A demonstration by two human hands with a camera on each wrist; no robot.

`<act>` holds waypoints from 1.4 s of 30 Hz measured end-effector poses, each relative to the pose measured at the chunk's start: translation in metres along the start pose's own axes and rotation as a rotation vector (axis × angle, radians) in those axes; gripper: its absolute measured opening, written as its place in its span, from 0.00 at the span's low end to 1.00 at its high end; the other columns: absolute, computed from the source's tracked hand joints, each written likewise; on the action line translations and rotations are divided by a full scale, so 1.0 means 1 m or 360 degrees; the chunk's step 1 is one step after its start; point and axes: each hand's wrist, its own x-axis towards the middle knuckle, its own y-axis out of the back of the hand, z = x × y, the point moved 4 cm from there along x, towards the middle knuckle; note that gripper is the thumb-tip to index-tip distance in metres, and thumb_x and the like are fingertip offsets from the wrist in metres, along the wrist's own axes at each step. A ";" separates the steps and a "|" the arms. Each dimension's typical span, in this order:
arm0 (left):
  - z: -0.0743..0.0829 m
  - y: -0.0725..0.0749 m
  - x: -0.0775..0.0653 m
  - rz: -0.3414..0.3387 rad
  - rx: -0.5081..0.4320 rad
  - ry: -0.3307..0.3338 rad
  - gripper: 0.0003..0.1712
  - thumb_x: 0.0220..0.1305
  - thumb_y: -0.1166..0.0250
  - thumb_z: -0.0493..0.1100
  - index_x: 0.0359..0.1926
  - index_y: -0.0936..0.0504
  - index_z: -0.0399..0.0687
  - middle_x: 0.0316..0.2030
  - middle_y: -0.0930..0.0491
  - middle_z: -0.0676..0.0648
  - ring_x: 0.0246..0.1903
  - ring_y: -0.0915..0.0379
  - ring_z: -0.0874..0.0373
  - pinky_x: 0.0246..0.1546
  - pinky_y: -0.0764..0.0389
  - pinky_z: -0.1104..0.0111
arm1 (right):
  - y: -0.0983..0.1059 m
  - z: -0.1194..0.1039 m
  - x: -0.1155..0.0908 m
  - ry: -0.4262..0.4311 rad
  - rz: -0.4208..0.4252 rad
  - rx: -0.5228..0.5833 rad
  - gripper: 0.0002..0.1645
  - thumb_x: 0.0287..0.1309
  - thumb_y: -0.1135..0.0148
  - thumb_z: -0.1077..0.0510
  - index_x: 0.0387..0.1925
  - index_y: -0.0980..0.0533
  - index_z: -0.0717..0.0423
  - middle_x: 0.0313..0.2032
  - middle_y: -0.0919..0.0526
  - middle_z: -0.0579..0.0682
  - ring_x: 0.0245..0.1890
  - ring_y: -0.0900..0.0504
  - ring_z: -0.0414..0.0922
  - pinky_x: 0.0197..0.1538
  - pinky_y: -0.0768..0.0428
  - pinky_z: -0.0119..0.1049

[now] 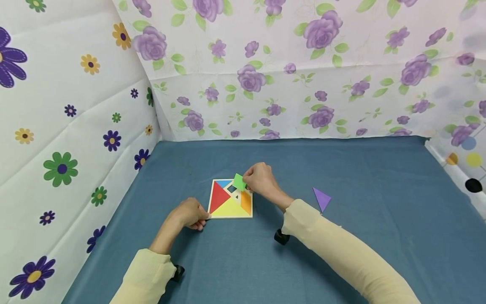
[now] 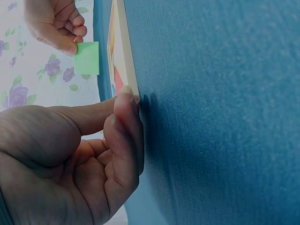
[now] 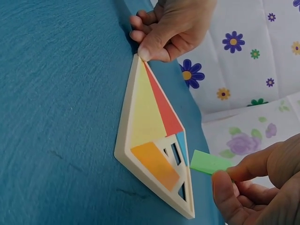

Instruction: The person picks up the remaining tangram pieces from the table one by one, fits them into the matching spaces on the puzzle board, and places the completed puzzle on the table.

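A square tangram board (image 1: 230, 217) with a pale rim lies on the blue cloth. Set in it are a red triangle (image 1: 218, 196), a yellow triangle (image 1: 230, 210), an orange parallelogram (image 1: 246, 202) and a blue triangle (image 1: 223, 183); several slots between them show as holes. My left hand (image 1: 190, 213) pinches the board's near left corner between thumb and fingers. Above the board's far right part, my right hand (image 1: 261, 179) pinches a green square (image 1: 238, 182) by its edge, tilted and apart from the board in the right wrist view.
A purple triangle (image 1: 322, 198) lies on the blue cloth (image 1: 360, 169) to the right of the board, beyond the right forearm. Floral sheets (image 1: 265, 101) hang behind the table and along its left side. Black devices (image 1: 282, 237) are worn under both wrists.
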 end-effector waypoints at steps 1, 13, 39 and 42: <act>0.000 0.000 0.000 0.0000 -0.0001 0.0001 0.12 0.70 0.33 0.35 0.28 0.16 0.34 0.20 0.19 0.43 0.18 0.21 0.58 0.23 0.19 0.67 | -0.001 0.000 0.000 -0.0007 -0.0008 0.0006 0.15 0.66 0.39 0.68 0.25 0.13 0.63 0.24 0.13 0.58 0.24 0.12 0.53 0.26 0.18 0.35; -0.002 0.000 0.000 0.0009 0.0004 0.0012 0.11 0.70 0.32 0.36 0.29 0.16 0.35 0.21 0.18 0.43 0.19 0.21 0.58 0.23 0.19 0.68 | -0.014 -0.002 0.001 0.0000 -0.0006 0.0093 0.17 0.66 0.42 0.70 0.23 0.14 0.67 0.21 0.14 0.62 0.23 0.13 0.57 0.29 0.17 0.35; -0.002 0.000 0.002 -0.0011 0.0011 0.0014 0.11 0.70 0.32 0.36 0.29 0.16 0.35 0.21 0.18 0.43 0.19 0.21 0.59 0.25 0.18 0.68 | -0.031 0.001 0.008 0.0035 0.0056 0.0070 0.12 0.66 0.37 0.67 0.29 0.12 0.65 0.20 0.14 0.56 0.21 0.14 0.53 0.20 0.23 0.31; -0.001 0.000 0.001 -0.0002 0.0021 -0.0013 0.12 0.70 0.33 0.36 0.29 0.16 0.35 0.21 0.18 0.43 0.19 0.20 0.59 0.25 0.18 0.67 | -0.031 0.000 0.008 0.0037 0.0051 0.0079 0.13 0.66 0.39 0.68 0.28 0.12 0.65 0.20 0.15 0.57 0.21 0.14 0.54 0.18 0.27 0.30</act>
